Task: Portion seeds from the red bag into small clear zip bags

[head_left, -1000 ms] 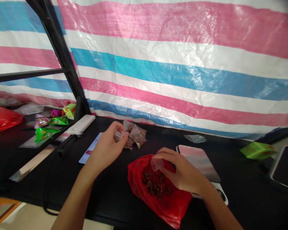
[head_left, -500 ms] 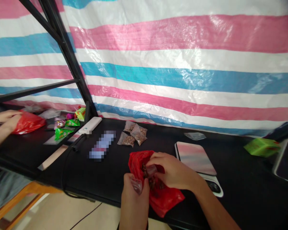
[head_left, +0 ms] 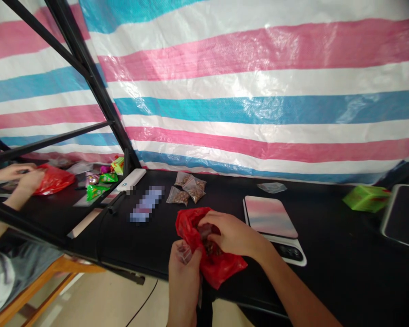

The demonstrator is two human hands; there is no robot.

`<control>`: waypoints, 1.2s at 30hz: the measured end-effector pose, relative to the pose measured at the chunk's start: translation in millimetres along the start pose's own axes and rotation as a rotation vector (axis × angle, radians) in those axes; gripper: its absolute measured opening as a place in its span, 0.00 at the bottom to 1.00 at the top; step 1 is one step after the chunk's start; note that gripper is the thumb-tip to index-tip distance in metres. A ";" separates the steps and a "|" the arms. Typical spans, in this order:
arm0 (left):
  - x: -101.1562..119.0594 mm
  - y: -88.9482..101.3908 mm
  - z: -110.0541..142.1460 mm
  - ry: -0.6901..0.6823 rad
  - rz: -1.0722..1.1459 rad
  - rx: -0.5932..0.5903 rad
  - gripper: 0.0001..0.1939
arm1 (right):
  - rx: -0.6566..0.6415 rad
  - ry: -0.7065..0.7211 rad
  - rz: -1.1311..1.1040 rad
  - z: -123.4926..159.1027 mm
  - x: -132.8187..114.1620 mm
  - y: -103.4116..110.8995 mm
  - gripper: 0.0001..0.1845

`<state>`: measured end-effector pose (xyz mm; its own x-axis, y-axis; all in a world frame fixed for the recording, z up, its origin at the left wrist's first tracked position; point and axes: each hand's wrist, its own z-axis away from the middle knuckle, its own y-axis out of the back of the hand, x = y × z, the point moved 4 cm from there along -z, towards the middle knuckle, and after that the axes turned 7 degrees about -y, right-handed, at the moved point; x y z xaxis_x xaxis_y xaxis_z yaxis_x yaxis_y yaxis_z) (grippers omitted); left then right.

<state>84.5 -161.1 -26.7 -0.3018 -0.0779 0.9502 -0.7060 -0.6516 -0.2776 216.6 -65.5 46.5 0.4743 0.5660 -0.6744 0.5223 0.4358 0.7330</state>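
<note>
Pinching a small clear bag (head_left: 184,252) in the left hand (head_left: 184,272), with the right hand (head_left: 233,234) curled into the mouth of a red plastic bag (head_left: 218,268), which lay on a black table (head_left: 327,236) and held brown nuts (head_left: 209,248). The right fingers were partly hidden, so whether they clenched anything could not be told. Transfer between bags looked in hand; the clear bag's mouth needed opening. Three small filled bags (head_left: 194,190) sat beyond; a pixelated card (head_left: 146,204) was unreadable.
</note>
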 end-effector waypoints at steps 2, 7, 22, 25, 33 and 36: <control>1.8 2.9 -0.1 -0.011 -0.041 -0.020 0.20 | 0.011 0.010 0.010 -1.1 -0.9 -2.0 0.21; 11.2 8.9 -7.5 -0.127 -0.124 0.001 0.17 | 0.019 0.030 0.071 -3.5 -1.9 -7.9 0.24; 6.5 7.8 -1.3 -0.052 0.024 -0.032 0.17 | 0.019 -0.043 0.017 -3.3 1.9 -6.2 0.24; 9.1 5.6 -4.1 -0.021 0.026 -0.095 0.17 | 0.032 -0.059 0.063 -4.1 3.3 -7.5 0.22; 16.6 9.0 -3.2 -0.042 -0.044 -0.103 0.17 | 0.049 -0.067 0.042 -3.3 1.4 -1.7 0.21; 16.6 24.9 -0.9 -0.145 -0.135 0.005 0.21 | 0.064 -0.078 0.003 -2.1 4.4 3.0 0.20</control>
<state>61.3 -177.9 -17.9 -0.1094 -0.0973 0.9892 -0.7307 -0.6668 -0.1464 218.8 -60.2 46.0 0.5278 0.5100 -0.6792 0.5643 0.3872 0.7292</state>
